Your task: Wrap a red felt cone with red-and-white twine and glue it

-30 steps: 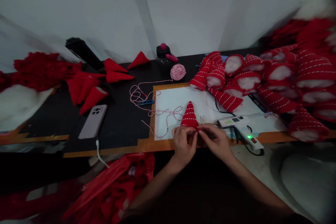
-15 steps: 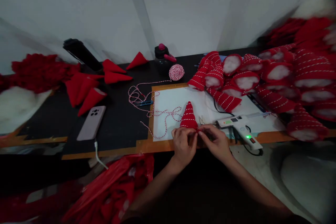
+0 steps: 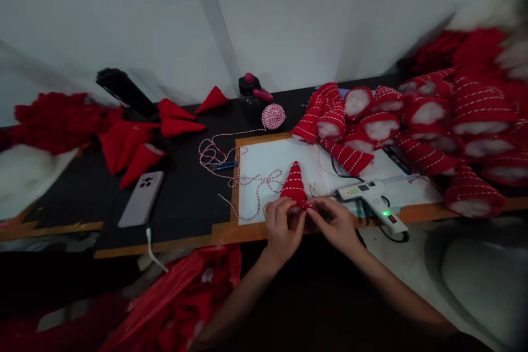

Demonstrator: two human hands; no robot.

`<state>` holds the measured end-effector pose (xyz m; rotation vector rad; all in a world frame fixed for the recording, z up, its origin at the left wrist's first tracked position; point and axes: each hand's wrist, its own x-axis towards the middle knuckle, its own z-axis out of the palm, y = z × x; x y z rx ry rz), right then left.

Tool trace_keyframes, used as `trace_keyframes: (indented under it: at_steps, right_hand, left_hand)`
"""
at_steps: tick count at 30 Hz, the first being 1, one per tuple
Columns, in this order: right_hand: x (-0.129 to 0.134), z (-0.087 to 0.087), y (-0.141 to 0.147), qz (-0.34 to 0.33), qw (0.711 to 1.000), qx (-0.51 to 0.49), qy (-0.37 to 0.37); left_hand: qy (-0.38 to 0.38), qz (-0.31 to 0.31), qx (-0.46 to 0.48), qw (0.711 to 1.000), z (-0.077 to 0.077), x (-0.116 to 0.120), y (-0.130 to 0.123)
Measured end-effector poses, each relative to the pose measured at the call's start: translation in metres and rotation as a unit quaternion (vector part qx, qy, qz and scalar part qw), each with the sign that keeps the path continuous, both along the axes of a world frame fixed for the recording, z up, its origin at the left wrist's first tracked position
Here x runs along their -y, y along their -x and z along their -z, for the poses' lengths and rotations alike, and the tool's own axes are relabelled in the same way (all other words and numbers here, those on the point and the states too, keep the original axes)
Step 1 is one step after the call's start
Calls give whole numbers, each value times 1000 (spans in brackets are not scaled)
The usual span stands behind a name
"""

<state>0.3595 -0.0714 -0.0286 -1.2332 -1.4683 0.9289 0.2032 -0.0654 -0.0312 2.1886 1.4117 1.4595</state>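
A red cone (image 3: 294, 184) wound with red-and-white cord lies on the white paper (image 3: 264, 157), tip pointing away from me. My left hand (image 3: 284, 224) pinches the left part of its wide end. From the right, the fingertips of my right hand (image 3: 335, 224) pinch the same edge, close to the left fingertips. Loose striped cord (image 3: 258, 179) runs across the paper left of the cone, from a cord ball (image 3: 273, 116) behind it. A white glue gun (image 3: 373, 202) with a green light lies just right of my right hand.
Several cord-wrapped, white-stuffed cones (image 3: 381, 127) are heaped at the right. Plain red cones (image 3: 140, 162) lie at the left near a phone (image 3: 141, 198) with a cable. A dark bottle (image 3: 249, 93) stands at the back. Blue snips (image 3: 226, 165) lie beside the cord. A red bag (image 3: 185, 286) is below the table edge.
The view has shifted slightly. Both hands stay at the cone's wide end, with only a small change in the fingers.
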Motion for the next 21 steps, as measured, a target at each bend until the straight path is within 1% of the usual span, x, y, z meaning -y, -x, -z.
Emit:
trace_keyframes:
  at_steps: [2,4,7,12,17,21]
  right_hand:
    - [0,-1,0,1,1000,11,-8]
    - [-1,-1,1,2,1000,24,-20]
    - [-1,-2,1,-1,998,48,-42]
    - [-1,-4,3,4,993,92,-79]
    - [0,-4,1,38,987,135,-74]
    - [2,-4,0,26,983,160,-92]
  left_hand:
    - [11,6,-40,999,-6,-4,5]
    - [32,25,-72,997,-10,-9,10]
    - [47,49,-72,995,-14,-13,13]
    - [28,53,-43,997,-10,-13,12]
    - [28,37,-25,999,-7,-12,15]
    - [27,35,-20,999,-5,-11,17]
